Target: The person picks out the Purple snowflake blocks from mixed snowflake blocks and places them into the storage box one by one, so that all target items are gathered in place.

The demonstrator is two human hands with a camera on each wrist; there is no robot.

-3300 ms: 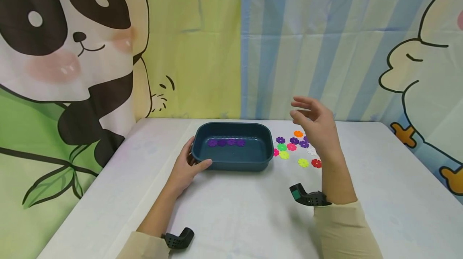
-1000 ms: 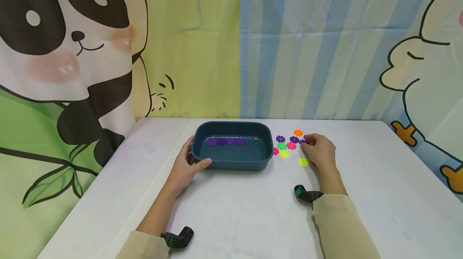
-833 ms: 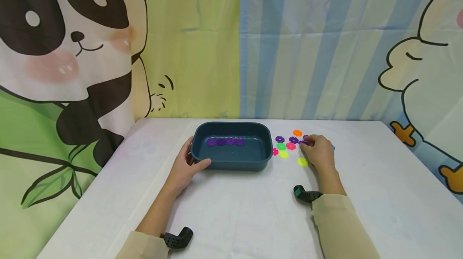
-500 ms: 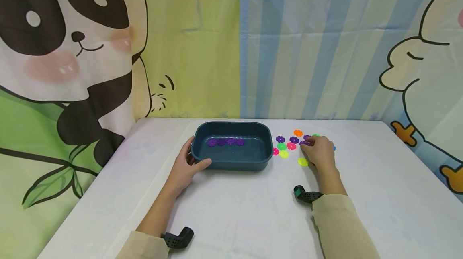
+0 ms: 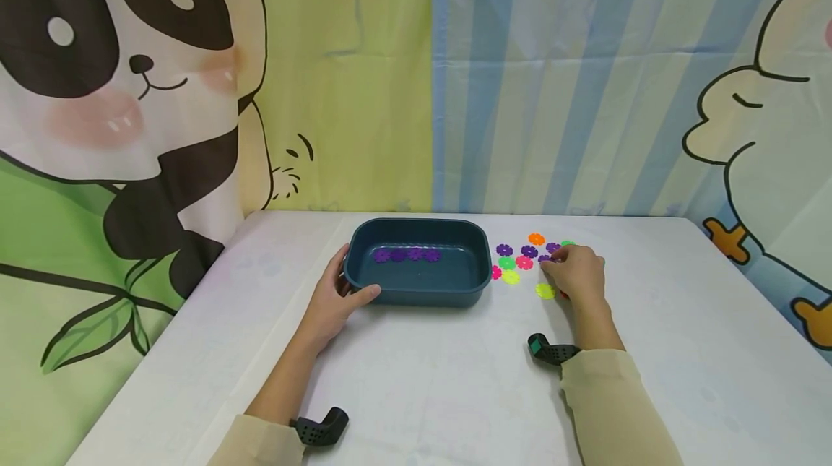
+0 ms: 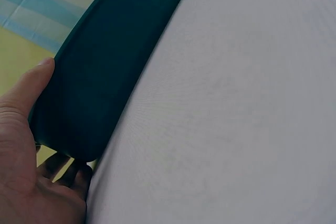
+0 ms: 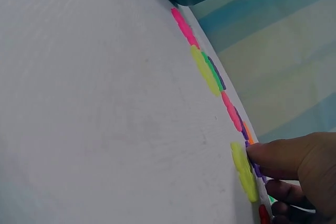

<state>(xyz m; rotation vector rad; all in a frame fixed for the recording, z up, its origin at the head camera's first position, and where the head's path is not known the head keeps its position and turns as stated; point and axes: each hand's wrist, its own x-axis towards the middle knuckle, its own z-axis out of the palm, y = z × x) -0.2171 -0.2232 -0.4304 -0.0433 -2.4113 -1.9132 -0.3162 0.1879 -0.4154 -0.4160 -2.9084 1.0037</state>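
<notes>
My left hand (image 5: pixel 334 300) grips the left end of a dark teal rectangular plastic basin (image 5: pixel 425 298), thumb along the near wall and fingers round the end. Inside it several purple flower-shaped discs (image 5: pixel 415 254) lie in a row. To the basin's right, my right hand (image 5: pixel 578 274) is low over the scattered discs, thumb and fingertips pinching a purple flower-shaped disc (image 7: pixel 256 167). A second purple disc (image 5: pixel 552 248) lies just beyond the fingertips. A yellow disc (image 7: pixel 244 171) lies beside the thumb in the right wrist view. A red disc (image 7: pixel 264 214) is mostly hidden by the hand in the head view.
Between basin and right hand lie more flower-shaped discs: orange (image 5: pixel 536 239), green (image 5: pixel 506 263), pink (image 5: pixel 523 262), yellow (image 5: pixel 510 277) and purple (image 5: pixel 504 250). A white cloth (image 5: pixel 416 379) covers the table. A printed curtain (image 5: pixel 338 90) hangs along its back edge.
The right hand has come down from above the discs to the purple one and has stayed there, shifting slightly, over the last second. The left hand and basin have not moved.
</notes>
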